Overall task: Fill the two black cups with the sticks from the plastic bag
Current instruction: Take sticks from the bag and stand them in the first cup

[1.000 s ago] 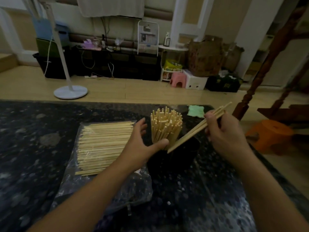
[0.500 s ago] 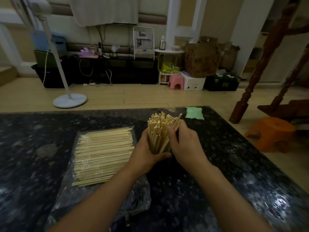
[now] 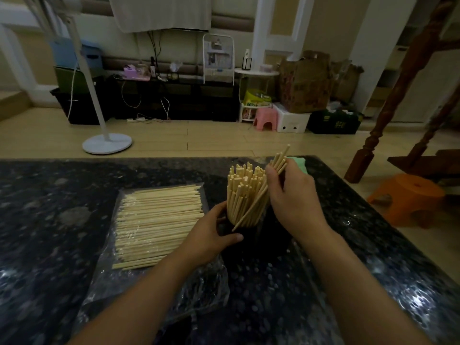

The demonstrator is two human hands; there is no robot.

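A black cup (image 3: 245,232) stands mid-table, packed with upright pale wooden sticks (image 3: 242,192). My left hand (image 3: 211,235) grips the cup's left side, thumb across its front. My right hand (image 3: 291,200) holds a few sticks (image 3: 278,161) slanted against the right of the bundle, their lower ends at the cup's rim. To the left lies the clear plastic bag (image 3: 154,290) with a flat layer of many sticks (image 3: 159,222). A second black cup cannot be made out against the dark tabletop.
The dark speckled table (image 3: 49,232) ends at a far edge near the cup. A green cloth (image 3: 298,163) lies behind my right hand. On the floor stand a white fan base (image 3: 107,143) and an orange stool (image 3: 408,197).
My right hand drew close against the bundle, then lifted so the few sticks now slant against the bundle's right side. My left hand slid down from the sticks to the cup.
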